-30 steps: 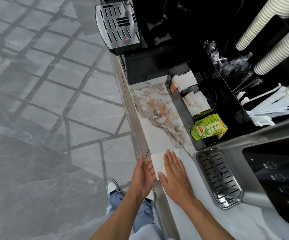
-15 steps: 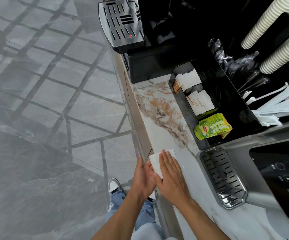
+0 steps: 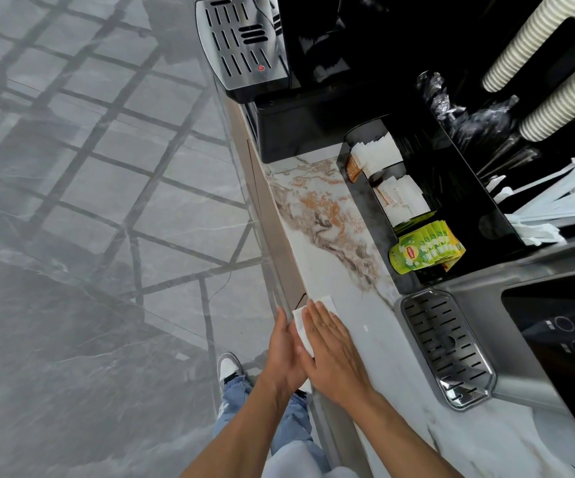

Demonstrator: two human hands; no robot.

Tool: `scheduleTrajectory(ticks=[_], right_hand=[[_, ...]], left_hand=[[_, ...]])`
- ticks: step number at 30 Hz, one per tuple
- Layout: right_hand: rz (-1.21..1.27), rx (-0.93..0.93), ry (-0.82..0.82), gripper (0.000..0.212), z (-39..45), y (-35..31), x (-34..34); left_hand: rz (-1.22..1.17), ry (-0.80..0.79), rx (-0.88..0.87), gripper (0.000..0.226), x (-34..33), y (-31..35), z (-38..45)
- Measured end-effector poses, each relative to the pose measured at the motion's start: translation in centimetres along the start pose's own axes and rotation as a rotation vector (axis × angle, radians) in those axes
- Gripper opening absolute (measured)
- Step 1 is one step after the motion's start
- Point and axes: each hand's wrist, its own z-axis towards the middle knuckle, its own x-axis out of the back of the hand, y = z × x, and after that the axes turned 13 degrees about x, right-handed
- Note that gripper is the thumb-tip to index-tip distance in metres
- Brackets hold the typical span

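Observation:
A white paper napkin lies at the front edge of the marble counter, part of it sticking out past the edge. My right hand lies flat on top of it with straight fingers, pressing it down. Just off the counter's edge, my left hand is cupped with its palm up against the napkin's overhanging side, fingers nearly straight. Much of the napkin is hidden under my right hand.
A metal drip tray of a grey dispenser sits to the right. Behind it a black organiser holds sachets, green tea bags and wrapped stirrers. Paper cup stacks lean at far right. A coffee machine stands at the counter's far end.
My right hand has slid the napkin leftward toward the counter's edge, where it now overhangs against my left hand. The camera view has shifted slightly.

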Motion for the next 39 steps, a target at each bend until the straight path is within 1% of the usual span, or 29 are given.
scheduleTrajectory(ticks=[5, 11, 17, 23, 27, 32, 35, 39], right_hand=[[-0.011, 0.018, 0.001, 0.059, -0.1, -0.1, 0.0], [0.016, 0.050, -0.004, 0.058, 0.2, -0.2, 0.2], [-0.003, 0.089, -0.060, 0.055, 0.5, -0.6, 0.5], [-0.002, 0.108, -0.115, 0.056, 0.5, -1.0, 0.5], [0.017, 0.133, -0.135, 0.058, 0.5, -1.1, 0.6], [0.033, 0.157, -0.139, 0.058, 0.5, -1.0, 0.8], [0.043, 0.169, -0.146, 0.058, 0.5, -1.0, 1.0], [0.057, 0.173, -0.163, 0.060, 0.4, -1.0, 1.1]], left_hand=[[-0.011, -0.008, -0.002, 0.076, 0.2, 0.0, 0.0], [-0.024, -0.004, -0.010, 0.068, 0.5, -0.2, 0.3], [-0.042, -0.026, -0.012, 0.068, 0.8, -0.2, 0.5], [-0.049, -0.097, -0.037, 0.063, 1.2, -0.4, -0.2], [-0.112, -0.128, -0.035, 0.056, 1.6, -0.6, -0.5], [-0.162, -0.146, -0.021, 0.063, 1.6, -0.6, -0.4], [-0.163, -0.127, -0.015, 0.067, 1.6, -0.5, -0.4], [-0.163, -0.091, -0.007, 0.065, 1.6, -0.6, -0.4]])
